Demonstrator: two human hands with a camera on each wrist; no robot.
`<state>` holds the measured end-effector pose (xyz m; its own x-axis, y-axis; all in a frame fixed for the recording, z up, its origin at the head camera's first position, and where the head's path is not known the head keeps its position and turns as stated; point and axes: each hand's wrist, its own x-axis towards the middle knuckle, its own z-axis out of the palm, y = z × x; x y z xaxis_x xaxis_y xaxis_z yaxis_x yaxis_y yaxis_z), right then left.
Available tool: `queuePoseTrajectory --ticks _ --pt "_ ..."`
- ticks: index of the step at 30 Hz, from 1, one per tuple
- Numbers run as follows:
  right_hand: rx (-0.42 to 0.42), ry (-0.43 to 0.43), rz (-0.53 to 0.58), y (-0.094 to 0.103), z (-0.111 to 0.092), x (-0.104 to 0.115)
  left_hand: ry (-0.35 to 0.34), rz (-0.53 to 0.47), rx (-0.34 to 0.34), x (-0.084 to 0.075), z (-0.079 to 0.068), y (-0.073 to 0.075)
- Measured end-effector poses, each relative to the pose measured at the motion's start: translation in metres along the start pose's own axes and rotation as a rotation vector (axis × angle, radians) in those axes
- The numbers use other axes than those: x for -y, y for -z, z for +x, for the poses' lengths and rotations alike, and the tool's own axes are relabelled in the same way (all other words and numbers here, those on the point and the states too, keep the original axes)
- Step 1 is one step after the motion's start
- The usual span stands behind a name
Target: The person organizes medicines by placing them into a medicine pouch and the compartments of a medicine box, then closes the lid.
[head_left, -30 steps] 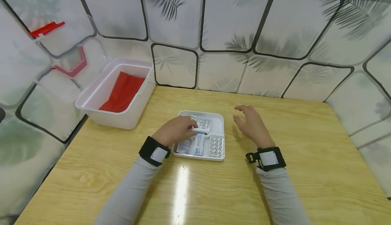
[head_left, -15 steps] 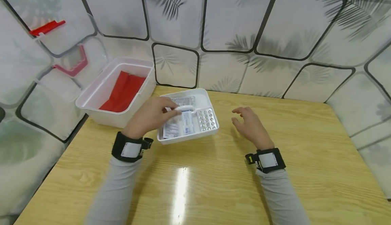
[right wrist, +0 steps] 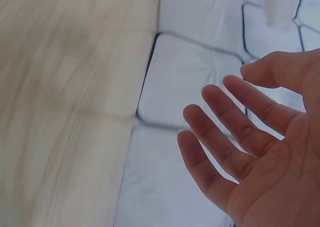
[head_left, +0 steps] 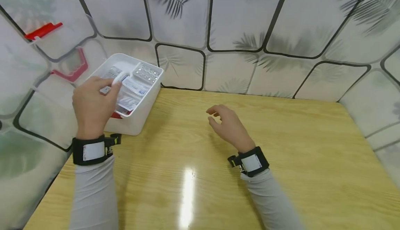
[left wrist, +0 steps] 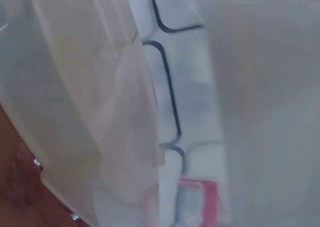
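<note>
My left hand [head_left: 93,107] pinches the small white handle [head_left: 120,77] of a shallow white tray [head_left: 125,59]. In the tray lie a silver blister pack [head_left: 146,73] at the far right and printed white packets [head_left: 135,85] in the middle. The tray is over the mouth of the translucent plastic box [head_left: 125,127], tilted; whether it rests on anything inside is hidden. A bit of red cloth [head_left: 116,115] shows below its near edge. My right hand [head_left: 229,124] hovers above the table, holding nothing; its fingers look loosely bent in the right wrist view.
Behind the box stands a clear lid with a pink handle [head_left: 73,72] and a red clip [head_left: 43,31]. Patterned fabric [head_left: 231,18] walls in the back of the wooden table [head_left: 187,126]. Pale plastic surfaces [left wrist: 270,112] fill much of the left wrist view.
My left hand has lifted the tray by its handle off the table, moved it left and turned it over the box. My right hand has shifted left.
</note>
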<state>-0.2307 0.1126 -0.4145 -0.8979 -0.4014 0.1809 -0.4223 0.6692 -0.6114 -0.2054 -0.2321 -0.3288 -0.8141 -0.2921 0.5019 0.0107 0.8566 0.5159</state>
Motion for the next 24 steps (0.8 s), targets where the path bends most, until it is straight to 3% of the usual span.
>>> queuePoseTrajectory --ticks 6,12,18,24 --pt "0.045 0.074 0.086 -0.041 0.044 0.05 0.142 0.045 0.007 0.027 0.005 -0.002" --pt "0.071 0.088 0.214 -0.082 0.085 0.09 0.156 0.083 0.013 0.031 0.008 -0.011" --pt "-0.002 0.034 0.269 -0.109 0.114 0.112 0.187 0.104 0.023 0.035 0.006 -0.012" --pt "-0.095 0.032 0.255 -0.12 0.126 0.118 0.209 0.122 0.036 0.048 0.007 -0.014"
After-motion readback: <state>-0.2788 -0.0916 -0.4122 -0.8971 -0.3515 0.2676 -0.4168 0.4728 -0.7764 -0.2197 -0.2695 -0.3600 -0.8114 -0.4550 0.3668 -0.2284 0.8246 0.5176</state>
